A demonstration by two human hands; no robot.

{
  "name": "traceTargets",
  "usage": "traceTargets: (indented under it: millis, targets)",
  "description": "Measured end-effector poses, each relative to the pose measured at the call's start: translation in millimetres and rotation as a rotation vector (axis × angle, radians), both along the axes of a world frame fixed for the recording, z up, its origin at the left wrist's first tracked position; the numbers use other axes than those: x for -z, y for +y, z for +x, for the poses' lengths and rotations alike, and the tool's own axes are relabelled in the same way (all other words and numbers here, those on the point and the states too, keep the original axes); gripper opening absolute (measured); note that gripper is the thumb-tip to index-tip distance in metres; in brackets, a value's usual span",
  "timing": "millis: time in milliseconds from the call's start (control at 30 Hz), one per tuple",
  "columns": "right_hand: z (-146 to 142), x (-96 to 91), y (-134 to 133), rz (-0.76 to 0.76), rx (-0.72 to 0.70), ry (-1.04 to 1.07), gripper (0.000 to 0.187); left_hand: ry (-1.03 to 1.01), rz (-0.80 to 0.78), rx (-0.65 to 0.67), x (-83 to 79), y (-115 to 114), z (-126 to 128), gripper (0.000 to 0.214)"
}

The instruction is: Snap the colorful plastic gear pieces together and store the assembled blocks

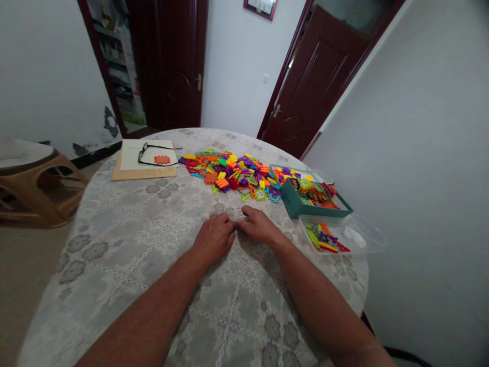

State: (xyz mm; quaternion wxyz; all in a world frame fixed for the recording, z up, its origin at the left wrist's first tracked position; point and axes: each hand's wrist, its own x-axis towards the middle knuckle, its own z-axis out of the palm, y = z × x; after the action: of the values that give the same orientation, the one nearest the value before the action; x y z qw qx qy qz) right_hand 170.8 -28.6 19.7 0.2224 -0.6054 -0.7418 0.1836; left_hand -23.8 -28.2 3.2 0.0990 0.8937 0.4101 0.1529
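Note:
On the patterned tablecloth (164,260), my left hand (215,237) rests palm down with its fingers curled close together, nothing visible in it. My right hand (259,225) lies beside it, its thumb meeting the left hand's fingers. A small gap shows between that thumb and the bent forefinger, and I see nothing held there. Just beyond both hands spreads a heap of colourful notched plastic building pieces (233,171). Some lie flat, others are stacked on one another.
At the right are a teal box (292,201) of pieces and a clear plastic tub (361,247) with more pieces. Black-framed glasses (150,164) and an orange notched piece (162,159) rest on paper over a wooden board (143,174). A stool (42,188) stands left.

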Motion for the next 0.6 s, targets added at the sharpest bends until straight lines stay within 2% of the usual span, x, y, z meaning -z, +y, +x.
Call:
traceTargets:
  millis: [100, 167, 233, 333, 467, 600]
  targets:
    - [15, -13.8, -19, -0.033, 0.036, 0.078, 0.015, -0.014, -0.004, 0.02, -1.0, 2, -1, 0.025]
    - [35, -25.4, -35, -0.092, 0.079, 0.2, 0.015, -0.016, -0.005, 0.033, -1.1, 3, -2, 0.025]
    - [65, -36.6, -51, -0.117, 0.146, 0.318, 0.012, -0.006, 0.002, 0.043, 0.1, 6, -2, 0.025]
    - [121, -52.2, -75, -0.012, 0.348, 0.376, 0.015, -0.004, 0.042, 0.061, 5.2, 12, -3, 0.028]
    - [206, -74.3, -103, 0.183, 0.684, 0.252, 0.022, -0.001, 0.064, 0.102, 13.2, 22, -3, 0.031]
    - [283, -88.7, -125, 0.21, 0.959, -0.128, 0.022, -0.01, 0.056, 0.081, 11.8, 20, -3, 0.03]
